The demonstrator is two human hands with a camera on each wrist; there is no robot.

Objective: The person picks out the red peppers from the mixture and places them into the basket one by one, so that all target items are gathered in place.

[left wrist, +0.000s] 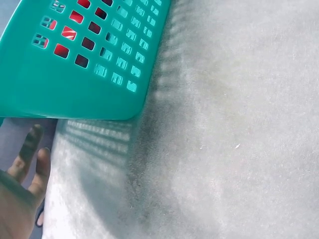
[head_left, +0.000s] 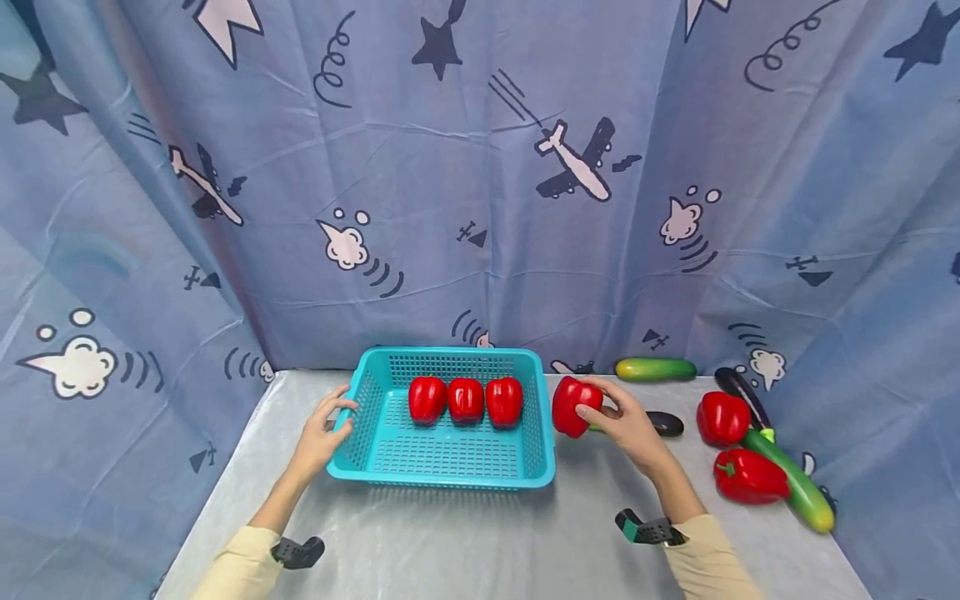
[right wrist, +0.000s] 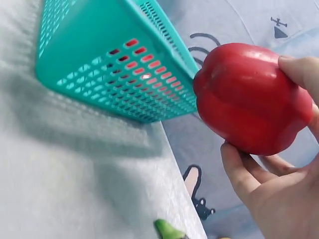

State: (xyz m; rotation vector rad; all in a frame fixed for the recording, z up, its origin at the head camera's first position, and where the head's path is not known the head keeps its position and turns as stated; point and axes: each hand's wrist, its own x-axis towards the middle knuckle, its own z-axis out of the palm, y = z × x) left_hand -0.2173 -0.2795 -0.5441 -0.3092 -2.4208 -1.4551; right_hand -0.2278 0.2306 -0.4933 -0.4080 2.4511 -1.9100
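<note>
A turquoise plastic basket point(head_left: 442, 481) stands on the table, with a row of red bell peppers point(head_left: 466, 401) inside it. My right hand point(head_left: 626, 425) grips another red bell pepper point(head_left: 573, 407) just outside the basket's right wall. In the right wrist view, thumb and fingers hold this pepper point(right wrist: 249, 99) from opposite sides, raised off the table. My left hand point(head_left: 318, 437) is at the basket's left rim, its fingers loosely spread. From the left wrist, that hand point(left wrist: 25, 194) appears beside the basket wall point(left wrist: 75, 99); whether the fingertips touch it I cannot tell.
To the right lie two more red bell peppers point(head_left: 723, 419), a long green cucumber point(head_left: 791, 479) and a dark eggplant point(head_left: 742, 392). Another eggplant point(head_left: 665, 423) is partly behind my right hand. A cucumber point(head_left: 655, 369) lies by the blue patterned curtain point(head_left: 480, 208) at the back.
</note>
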